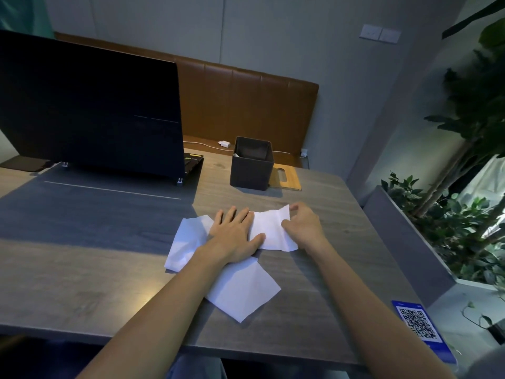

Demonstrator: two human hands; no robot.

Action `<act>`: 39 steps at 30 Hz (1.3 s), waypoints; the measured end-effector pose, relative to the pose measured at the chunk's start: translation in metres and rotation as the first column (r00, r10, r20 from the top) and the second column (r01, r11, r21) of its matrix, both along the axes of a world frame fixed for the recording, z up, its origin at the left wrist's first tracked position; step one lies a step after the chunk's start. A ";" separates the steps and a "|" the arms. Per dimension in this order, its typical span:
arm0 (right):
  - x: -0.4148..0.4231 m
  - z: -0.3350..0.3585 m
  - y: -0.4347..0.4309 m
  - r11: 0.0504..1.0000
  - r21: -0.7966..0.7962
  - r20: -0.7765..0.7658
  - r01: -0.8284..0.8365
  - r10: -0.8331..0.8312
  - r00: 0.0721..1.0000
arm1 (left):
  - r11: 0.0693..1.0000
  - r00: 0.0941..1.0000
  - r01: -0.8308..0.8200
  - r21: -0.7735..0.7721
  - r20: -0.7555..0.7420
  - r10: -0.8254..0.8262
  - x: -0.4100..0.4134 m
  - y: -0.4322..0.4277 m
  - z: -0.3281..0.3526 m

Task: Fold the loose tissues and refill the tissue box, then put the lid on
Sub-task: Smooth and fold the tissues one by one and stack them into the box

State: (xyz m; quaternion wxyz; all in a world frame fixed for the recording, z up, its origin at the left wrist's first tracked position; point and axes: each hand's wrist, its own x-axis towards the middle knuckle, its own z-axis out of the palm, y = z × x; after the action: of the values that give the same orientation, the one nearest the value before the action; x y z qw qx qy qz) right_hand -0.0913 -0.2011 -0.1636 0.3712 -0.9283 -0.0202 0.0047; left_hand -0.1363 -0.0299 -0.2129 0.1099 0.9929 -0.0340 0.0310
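head view: left hand (235, 233) lies flat, fingers straight, pinning the tissue (273, 231) on the table (109, 255); right hand (303, 225) pinches its right end, so its length runs sideways between them; the box (251, 165) stands open toward the far edge.

Both bare forearms reach in over the near edge of the worktop (95, 269) and converge toward its middle. The left hand (235, 236) lies palm down, its fingers (232, 214) straight and slightly spread and its thumb out to the right, pressing flat on a tissue (269, 231). Just beside it, the right hand (303, 225) is curled, thumb and forefinger pinching the tissue's right edge.
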 end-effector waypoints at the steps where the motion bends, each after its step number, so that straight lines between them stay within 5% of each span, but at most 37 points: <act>1: 0.000 0.000 0.000 0.999 0.032 0.022 -0.005 0.004 1.000 | 1.000 1.000 0.010 -0.030 0.012 -0.009 0.000 0.001 0.001; 5: 0.002 0.009 -0.002 0.975 0.205 0.139 -0.083 0.055 0.989 | 0.888 0.994 -0.059 -0.456 0.054 0.094 0.000 0.006 0.010; 9: 0.005 0.031 -0.001 0.915 0.352 0.179 -0.198 0.142 0.974 | 0.457 0.961 -0.266 -0.849 -0.198 0.191 0.012 0.013 0.030; 14: 0.024 0.053 0.001 0.804 0.525 0.248 -0.280 0.170 0.954 | -0.125 0.916 -0.400 -0.908 -0.390 -0.095 0.033 0.025 0.057; 19: 0.059 0.059 0.009 0.693 0.666 0.230 -0.275 0.160 0.960 | -0.344 0.950 -0.313 -0.885 -0.286 -0.127 0.053 0.025 0.068; 22: 0.082 0.058 0.017 0.757 0.607 0.246 -0.242 0.110 0.963 | -0.237 0.979 -0.183 -0.954 -0.198 0.042 0.071 0.033 0.079; 26: 0.121 0.066 0.035 0.872 0.459 0.295 -0.168 0.029 0.955 | 0.239 0.959 -0.153 -0.959 -0.086 0.269 0.111 0.049 0.100; 31: 0.174 0.078 0.059 0.981 0.153 0.409 -0.121 0.049 0.911 | 0.655 0.908 -0.190 -0.731 0.123 0.401 0.167 0.076 0.112; 36: 0.214 0.071 0.078 0.955 -0.272 0.393 -0.117 0.221 0.893 | 0.857 0.890 -0.205 -0.473 0.275 0.365 0.196 0.082 0.113; 39: 0.229 0.066 0.086 0.913 -0.388 0.364 -0.126 0.278 0.889 | 0.938 0.898 -0.238 -0.251 0.312 0.311 0.210 0.079 0.112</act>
State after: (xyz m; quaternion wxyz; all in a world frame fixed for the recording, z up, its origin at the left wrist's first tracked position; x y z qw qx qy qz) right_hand 0.1373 -0.1148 -0.0971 0.1827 -0.9522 -0.1949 -0.1480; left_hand 0.0738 0.0487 -0.1008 0.1993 0.9496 0.0915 0.2240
